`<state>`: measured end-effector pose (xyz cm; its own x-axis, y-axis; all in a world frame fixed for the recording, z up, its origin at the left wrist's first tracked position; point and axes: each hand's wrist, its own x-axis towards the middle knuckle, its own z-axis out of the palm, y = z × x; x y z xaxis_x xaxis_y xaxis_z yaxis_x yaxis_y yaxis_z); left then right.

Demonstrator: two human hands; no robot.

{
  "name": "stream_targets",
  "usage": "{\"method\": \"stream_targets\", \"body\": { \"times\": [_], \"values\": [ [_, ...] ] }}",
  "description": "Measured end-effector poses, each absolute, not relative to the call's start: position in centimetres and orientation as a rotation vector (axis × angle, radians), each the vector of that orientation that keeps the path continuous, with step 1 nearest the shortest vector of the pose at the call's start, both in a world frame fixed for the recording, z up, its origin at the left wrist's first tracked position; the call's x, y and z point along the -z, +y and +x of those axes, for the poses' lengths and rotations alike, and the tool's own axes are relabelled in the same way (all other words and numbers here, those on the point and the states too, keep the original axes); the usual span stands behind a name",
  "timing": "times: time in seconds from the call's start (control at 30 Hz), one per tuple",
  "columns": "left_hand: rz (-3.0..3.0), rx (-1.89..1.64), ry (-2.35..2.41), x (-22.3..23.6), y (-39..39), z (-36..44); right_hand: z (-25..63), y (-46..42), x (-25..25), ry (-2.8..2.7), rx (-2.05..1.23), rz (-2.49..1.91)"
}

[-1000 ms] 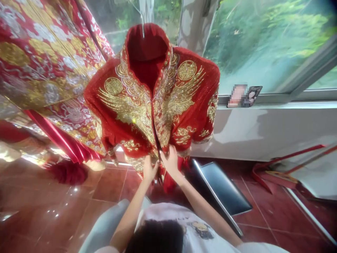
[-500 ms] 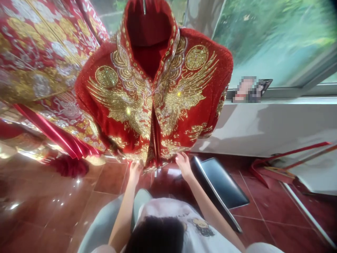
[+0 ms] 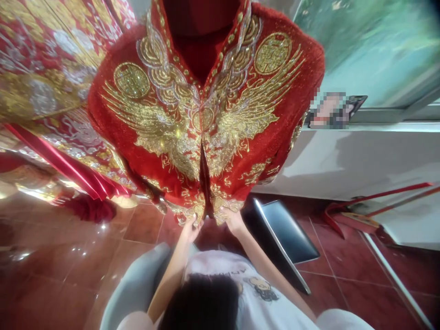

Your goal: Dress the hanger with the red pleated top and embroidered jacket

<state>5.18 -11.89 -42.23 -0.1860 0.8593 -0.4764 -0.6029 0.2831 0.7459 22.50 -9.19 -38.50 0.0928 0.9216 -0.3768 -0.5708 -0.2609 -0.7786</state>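
Note:
A red jacket (image 3: 237,137) with gold embroidered wings, round medallions and a beaded stand collar hangs upright before me, its collar cut off by the top of the view. My left hand (image 3: 190,228) grips the bottom hem just left of the front opening, thumb on the outer face. On the other side of that opening, my right hand (image 3: 231,219) pinches the hem the same way. The two front edges meet at the chest and part in a narrow dark slit lower down. Fingers behind the cloth are hidden.
A red, gold and silver embroidered garment (image 3: 51,68) hangs at the left. On the tiled floor (image 3: 144,229) lies a dark panel (image 3: 288,233) with a silver edge. A red-handled object (image 3: 354,215) leans right. Cards (image 3: 343,110) stand on the window sill.
Both hands have moved inward along the hem, and the front opening has narrowed. The jacket looks larger and closer, with its lower edge drawn toward me.

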Motion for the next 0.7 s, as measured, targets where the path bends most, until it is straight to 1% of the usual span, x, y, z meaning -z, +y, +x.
{"method": "stream_targets", "body": {
  "times": [0.17, 0.4, 0.7],
  "values": [
    [0.279, -1.31, 1.144, 41.1, -12.3, 6.4, 21.8, -10.6, 37.2, -0.462, -1.523, -1.099],
    [0.281, -1.493, 1.131, 39.3, -12.4, 8.6, 21.1, -10.8, 35.6, -0.591, -1.55, -1.011],
    [0.309, -1.514, 1.104, 38.8, -12.2, 8.7, 20.6, -10.9, 35.6, -0.486, -1.601, -0.977]
  ]
}}
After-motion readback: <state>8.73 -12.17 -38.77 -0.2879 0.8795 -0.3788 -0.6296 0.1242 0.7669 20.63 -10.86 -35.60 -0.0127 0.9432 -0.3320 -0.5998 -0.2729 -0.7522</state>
